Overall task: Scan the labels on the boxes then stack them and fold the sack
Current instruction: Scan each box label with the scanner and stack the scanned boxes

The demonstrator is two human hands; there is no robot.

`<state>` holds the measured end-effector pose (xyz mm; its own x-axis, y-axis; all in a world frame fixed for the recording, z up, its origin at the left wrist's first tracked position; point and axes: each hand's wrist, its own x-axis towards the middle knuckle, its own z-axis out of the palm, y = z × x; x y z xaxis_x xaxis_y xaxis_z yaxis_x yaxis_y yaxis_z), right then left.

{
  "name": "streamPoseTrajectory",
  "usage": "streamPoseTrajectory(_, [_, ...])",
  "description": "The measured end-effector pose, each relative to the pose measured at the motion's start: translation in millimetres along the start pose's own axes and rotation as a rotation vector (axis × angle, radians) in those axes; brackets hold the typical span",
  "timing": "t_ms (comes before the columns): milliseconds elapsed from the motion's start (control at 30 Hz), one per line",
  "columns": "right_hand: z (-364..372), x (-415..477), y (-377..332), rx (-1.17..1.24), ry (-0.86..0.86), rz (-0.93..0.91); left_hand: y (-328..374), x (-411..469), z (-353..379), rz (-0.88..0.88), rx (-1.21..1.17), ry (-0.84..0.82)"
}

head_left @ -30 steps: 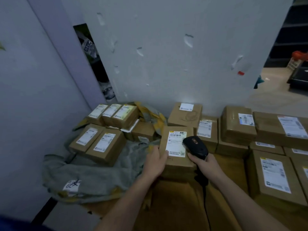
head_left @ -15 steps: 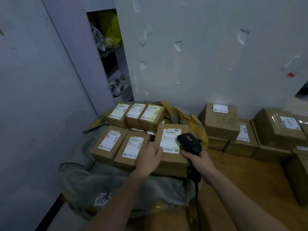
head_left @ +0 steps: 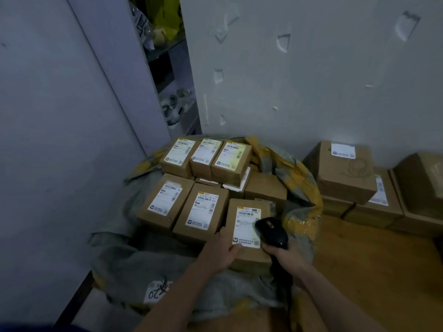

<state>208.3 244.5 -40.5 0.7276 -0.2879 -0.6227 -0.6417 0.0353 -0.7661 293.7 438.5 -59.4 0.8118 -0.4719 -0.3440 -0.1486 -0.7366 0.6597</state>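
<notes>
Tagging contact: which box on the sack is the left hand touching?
The rightmost box of the near row: the left hand holds its near-left corner, scanner over its label. Others untouched.

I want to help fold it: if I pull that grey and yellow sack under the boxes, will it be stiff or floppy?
Probably floppy: the sack lies crumpled in soft folds around the boxes. It likely won't pull free easily, since several boxes sit on it. It looks thin, so probably light once empty.
</notes>
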Motion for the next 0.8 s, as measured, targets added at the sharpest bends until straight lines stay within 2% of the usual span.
streamPoseTrajectory(133, [-1.8, 12.5, -20.5, 0.076, -0.024, -0.026, 10.6, 11.4, -12.0, 0.083, 0.079, 0.194])
streamPoseTrajectory(267, [3.2, 23.9, -30.9, 0.146, 0.035, -0.068, 16.3, 20.3, -19.5, 0.026, 0.123, 0.284])
streamPoseTrajectory(433, [11.0, 30.6, -10.8, 0.035, 0.018, -0.033, -2.3, 17.7, -1.7, -0.033, 0.372, 0.138])
streamPoseTrajectory(633, [8.5, 30.1, -14.3, -0.002, -0.076, -0.012, -14.4, 10.8, 10.5, -0.061, 0.674, 0.146])
streamPoseTrajectory(733, [8.0, 24.8, -22.9, 0.009, -0.118, 0.027, -11.8, 13.2, 2.4, -0.126, 0.657, 0.161])
streamPoseTrajectory(800, [2.9, 19.5, -24.5, 0.017, -0.083, 0.049, -10.5, 14.6, -0.7, -0.125, 0.650, 0.158])
